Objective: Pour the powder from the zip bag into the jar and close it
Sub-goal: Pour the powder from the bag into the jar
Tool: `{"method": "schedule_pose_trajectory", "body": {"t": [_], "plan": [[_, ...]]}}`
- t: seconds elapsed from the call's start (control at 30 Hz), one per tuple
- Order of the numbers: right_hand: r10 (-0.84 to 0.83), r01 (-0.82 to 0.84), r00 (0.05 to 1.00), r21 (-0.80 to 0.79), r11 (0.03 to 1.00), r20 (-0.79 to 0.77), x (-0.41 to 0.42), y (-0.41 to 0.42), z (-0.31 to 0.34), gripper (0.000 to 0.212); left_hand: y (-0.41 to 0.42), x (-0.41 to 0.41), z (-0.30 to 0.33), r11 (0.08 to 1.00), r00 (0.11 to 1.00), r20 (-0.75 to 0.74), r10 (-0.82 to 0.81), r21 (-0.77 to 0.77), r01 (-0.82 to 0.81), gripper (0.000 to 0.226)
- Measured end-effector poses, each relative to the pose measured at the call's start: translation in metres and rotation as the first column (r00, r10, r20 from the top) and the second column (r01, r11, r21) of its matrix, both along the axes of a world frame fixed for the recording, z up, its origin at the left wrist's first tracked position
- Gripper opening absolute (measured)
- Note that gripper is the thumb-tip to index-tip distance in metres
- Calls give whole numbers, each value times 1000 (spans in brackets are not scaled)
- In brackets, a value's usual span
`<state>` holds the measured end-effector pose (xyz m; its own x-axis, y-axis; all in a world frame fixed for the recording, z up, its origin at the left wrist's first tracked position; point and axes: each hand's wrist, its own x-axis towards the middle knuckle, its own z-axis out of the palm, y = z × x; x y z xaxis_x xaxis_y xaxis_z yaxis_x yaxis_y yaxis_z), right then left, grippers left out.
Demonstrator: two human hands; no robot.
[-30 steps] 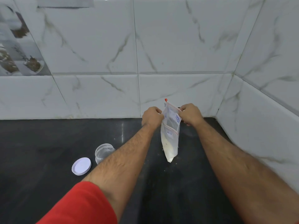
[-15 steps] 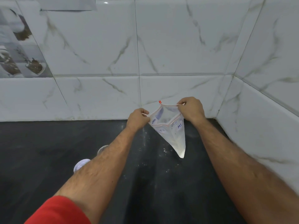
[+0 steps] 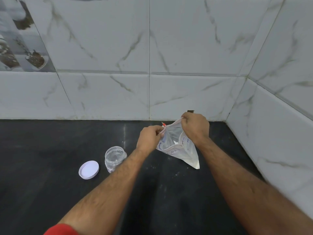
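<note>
From my remote seat the biggest thing I see is the white marble-veined tile wall [image 3: 177, 53], which wraps round at the right into a corner and carries one printed picture tile [image 3: 22, 39] at far left. Below it runs the flat black stone counter [image 3: 42, 192], dusted with a few pale specks near the middle.

Both bare forearms reach forward over the counter, and a red sleeve [image 3: 61, 230] shows at the bottom edge on the left arm.

Next down in size is the clear plastic zip bag [image 3: 179, 150] with blue printing and a red-and-white zip strip. It is held off-centre to the right, near the corner, with its mouth pulled open and facing me. Pale powder [image 3: 193, 162] sits in its lower pointed corner, which hangs at or just above the counter — I cannot tell whether it touches.

My left hand [image 3: 149, 139] pinches the near-left edge of the mouth; my right hand [image 3: 195, 127] pinches the far-right edge, fingers curled on the rim.

The small clear plastic jar [image 3: 115, 158] stands upright and uncapped to the left of the bag, partly behind the left forearm — well apart from the bag. Its round white screw lid [image 3: 89, 169] lies flat just beside it on the left.
</note>
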<state>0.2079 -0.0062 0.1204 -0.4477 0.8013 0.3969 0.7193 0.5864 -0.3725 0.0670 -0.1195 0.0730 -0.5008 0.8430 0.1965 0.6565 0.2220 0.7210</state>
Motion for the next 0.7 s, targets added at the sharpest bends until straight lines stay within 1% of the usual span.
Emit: {"method": "schedule_pose_trajectory", "body": {"t": [0.07, 0.13, 0.17, 0.23, 0.27, 0.33, 0.37, 0.4, 0.43, 0.47, 0.5, 0.57, 0.63, 0.7], "plan": [[-10, 10, 1000, -26, 1000, 0, -3, -3, 1, 31, -6, 1, -4, 999, 998, -43, -37, -10, 37, 16], [-8, 7, 1000, -48, 999, -10, -9, -9, 0, 30, -11, 3, -6, 999, 997, -72, -42, -16, 41, 12], [-7, 6, 1000, -56, 998, -7, -13, -12, 0, 28, -14, 5, -4, 999, 998, -45, -43, -14, 42, 11], [-6, 7, 1000, -66, 998, 17, -17, -16, -2, 25, -25, 6, 0, 997, 991, 110, -74, 0, 75, 16], [-5, 7, 1000, -72, 997, 27, -19, -17, -4, 24, -32, 6, 1, 995, 975, 200, -97, -13, 102, 30], [-2, 5, 999, -89, 996, 33, -21, -20, -6, 24, -44, 7, -1, 982, 936, 318, -147, -70, 178, 85], [-1, 3, 1000, -95, 995, 26, -22, -21, -7, 24, -48, 8, -4, 974, 927, 337, -163, -97, 207, 111], [1, 1, 1000, -97, 995, 15, -23, -23, -8, 24, -51, 12, -7, 968, 930, 324, -172, -117, 220, 131], [4, -4, 1000, -96, 995, 5, -24, -24, -8, 24, -51, 15, -11, 970, 943, 290, -163, -129, 208, 145], [10, -10, 1000, -93, 996, 1, -25, -25, -8, 24, -51, 19, -13, 976, 958, 249, -139, -130, 176, 152], [16, -16, 1000, -91, 996, 4, -26, -27, -7, 24, -50, 23, -14, 984, 970, 218, -109, -117, 137, 154], [25, -23, 1000, -86, 996, 18, -27, -28, -5, 24, -46, 30, -15, 994, 979, 192, -68, -74, 84, 151], [45, -42, 998, -84, 996, 31, -25, -28, -3, 24, -44, 34, -15, 999, 981, 190, -29, -29, 36, 140], [94, -85, 992, -98, 992, 88, -21, -25, 1, 23, -42, 34, -14, 1000, 976, 220, 14, -1, -14, 127]]}}
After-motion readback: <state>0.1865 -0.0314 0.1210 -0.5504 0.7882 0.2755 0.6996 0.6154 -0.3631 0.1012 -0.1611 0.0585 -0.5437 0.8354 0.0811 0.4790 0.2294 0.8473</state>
